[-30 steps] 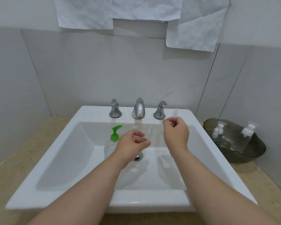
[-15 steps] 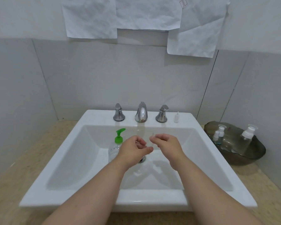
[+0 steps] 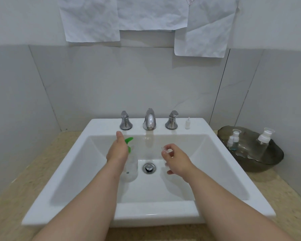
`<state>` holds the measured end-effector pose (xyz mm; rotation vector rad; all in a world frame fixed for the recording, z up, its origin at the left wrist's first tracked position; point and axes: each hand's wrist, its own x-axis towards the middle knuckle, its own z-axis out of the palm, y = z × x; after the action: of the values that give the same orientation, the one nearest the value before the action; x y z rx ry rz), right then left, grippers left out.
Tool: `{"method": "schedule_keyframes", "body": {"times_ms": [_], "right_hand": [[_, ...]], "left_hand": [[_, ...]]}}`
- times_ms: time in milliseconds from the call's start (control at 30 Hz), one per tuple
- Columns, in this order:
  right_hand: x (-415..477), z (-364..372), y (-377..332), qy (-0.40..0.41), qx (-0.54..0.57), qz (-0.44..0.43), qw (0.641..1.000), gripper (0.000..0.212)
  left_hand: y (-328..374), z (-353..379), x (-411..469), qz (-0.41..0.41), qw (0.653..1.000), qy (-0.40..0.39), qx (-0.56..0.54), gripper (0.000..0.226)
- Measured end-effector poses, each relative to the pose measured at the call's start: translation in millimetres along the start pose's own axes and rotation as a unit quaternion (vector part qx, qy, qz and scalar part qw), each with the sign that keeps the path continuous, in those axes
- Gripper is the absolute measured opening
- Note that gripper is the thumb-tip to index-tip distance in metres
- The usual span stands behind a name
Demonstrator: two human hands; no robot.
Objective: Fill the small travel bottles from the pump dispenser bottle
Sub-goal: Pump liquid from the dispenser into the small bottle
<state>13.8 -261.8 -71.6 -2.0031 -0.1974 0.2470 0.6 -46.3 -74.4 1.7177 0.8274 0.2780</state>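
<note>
Right hand (image 3: 176,160) grips one clear travel bottle (image 3: 165,150); left hand (image 3: 117,150), fingers straight, beside one pump bottle (image 3: 131,165).

One head cam, wide-angle, close over the sink (image 3: 156,218), facing fwd & down toward the back wall (image 3: 146,80).

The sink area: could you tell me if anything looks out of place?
The pump dispenser bottle stands inside the sink basin, by the drain, and a small white top stands alone on the rim beside the right tap handle. Nothing looks spilled.
</note>
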Motion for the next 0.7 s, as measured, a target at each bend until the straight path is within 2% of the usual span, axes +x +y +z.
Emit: {"method": "schedule_keyframes", "body": {"times_ms": [67,200,300,400,533,700], "right_hand": [[1,1,0,-0.003,-0.004,-0.011,1.000,0.018],[4,3,1,-0.010,0.003,0.004,1.000,0.022],[5,3,3,-0.015,0.026,0.026,0.999,0.027],[9,1,8,-0.038,0.000,0.030,0.999,0.036],[13,1,12,-0.062,-0.031,0.045,0.997,0.032],[10,2,12,-0.072,-0.059,0.029,0.995,0.027]], "left_hand": [[-1,6,1,0.016,0.997,-0.065,-0.031,0.075],[5,17,2,0.054,0.988,-0.115,0.086,0.080],[15,20,4,0.078,0.969,-0.164,0.165,0.086],[14,23,3,0.102,0.951,-0.179,0.232,0.093],[9,15,-1,0.112,0.951,-0.188,0.220,0.094],[3,7,-2,0.126,0.947,-0.228,0.185,0.080]]}}
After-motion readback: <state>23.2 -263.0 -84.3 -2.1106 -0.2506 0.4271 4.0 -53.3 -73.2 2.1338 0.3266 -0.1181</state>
